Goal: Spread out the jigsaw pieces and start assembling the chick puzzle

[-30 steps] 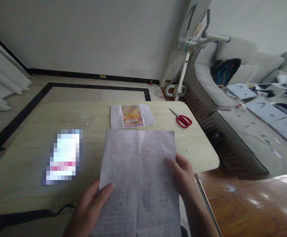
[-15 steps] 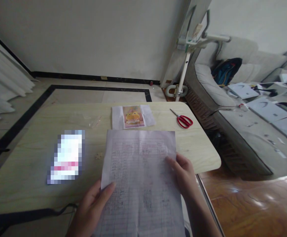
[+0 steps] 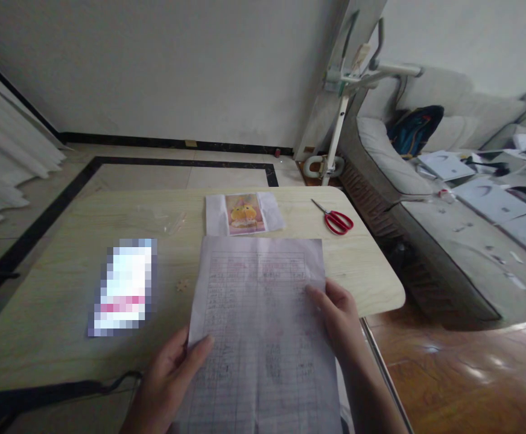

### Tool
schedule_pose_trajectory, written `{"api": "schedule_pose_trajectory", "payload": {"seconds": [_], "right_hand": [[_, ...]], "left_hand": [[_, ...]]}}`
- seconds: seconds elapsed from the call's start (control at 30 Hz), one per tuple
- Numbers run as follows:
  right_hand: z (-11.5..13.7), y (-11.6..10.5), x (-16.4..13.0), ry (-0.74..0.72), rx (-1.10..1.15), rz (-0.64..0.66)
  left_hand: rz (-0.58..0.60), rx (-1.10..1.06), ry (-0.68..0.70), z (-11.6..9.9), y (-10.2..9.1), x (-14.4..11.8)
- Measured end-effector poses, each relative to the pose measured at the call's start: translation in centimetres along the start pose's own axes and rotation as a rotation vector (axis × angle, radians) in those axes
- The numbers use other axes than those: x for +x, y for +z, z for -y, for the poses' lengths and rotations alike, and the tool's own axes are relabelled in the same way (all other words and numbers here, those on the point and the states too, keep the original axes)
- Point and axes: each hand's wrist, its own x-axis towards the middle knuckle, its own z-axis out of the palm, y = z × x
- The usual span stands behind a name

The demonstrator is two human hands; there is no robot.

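A creased sheet of paper (image 3: 263, 337), printed with a table and filled with handwriting too faint to read, is held up over the near edge of the table. My left hand (image 3: 172, 367) pinches its left edge, thumb on the face and fingers behind. On the right edge, my right hand (image 3: 335, 313) grips it the same way, higher up. Just beyond the sheet lies a white paper with a colour picture (image 3: 245, 214) of a yellow-orange figure. Scissors with red handles (image 3: 338, 222) rest to its right, their blades pointing away to the left.
On the left of the wooden table (image 3: 77, 223) lies a bright pixelated rectangle (image 3: 125, 286). Near it are a clear plastic bag (image 3: 163, 222) and small pale bits (image 3: 182, 285). A grey sofa (image 3: 453, 259) with white boxes (image 3: 484, 196) and a backpack (image 3: 417, 129) stands at right.
The sheet has shifted very slightly to the right at its upper left corner, with both hands still gripping it. The things on the table have stayed in place.
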Motion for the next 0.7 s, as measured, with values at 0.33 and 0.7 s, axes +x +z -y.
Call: {"api": "schedule_pose_trajectory", "payload": {"seconds": [0.33,0.7], "right_hand": [[0.5,0.1,0.1,-0.024,-0.066,0.025],[0.3,-0.2,-0.9,0.016,-0.027,0.121]], "left_hand": [[-0.008,0.028,0.022,0.4,-0.1,0.3],[-0.072,0.064,0.054,0.0,-0.6,1.0]]}}
